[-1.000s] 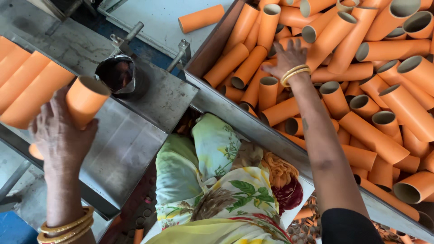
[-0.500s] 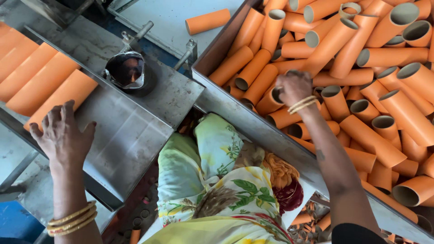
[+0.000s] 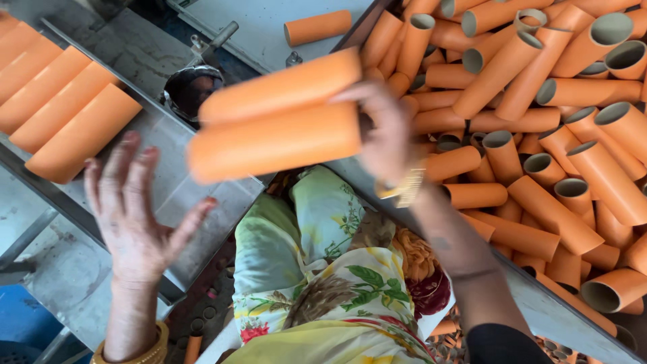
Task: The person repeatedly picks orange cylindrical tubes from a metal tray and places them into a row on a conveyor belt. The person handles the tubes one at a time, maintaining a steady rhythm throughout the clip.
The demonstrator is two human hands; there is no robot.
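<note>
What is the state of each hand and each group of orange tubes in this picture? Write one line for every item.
right hand: closed on two orange tubes, raised above the metal tray.
two orange tubes: held lying sideways, blurred.
left hand: open, fingers spread, holding nothing.
row of tubes: lying side by side on the metal tray.
bin of tubes: heaped loosely, many with open ends showing.
single tube: lying alone on the grey surface.

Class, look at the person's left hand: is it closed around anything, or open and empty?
Open and empty. The left hand is spread, palm up, over the metal tray; the two orange tubes are in the right hand.
</note>
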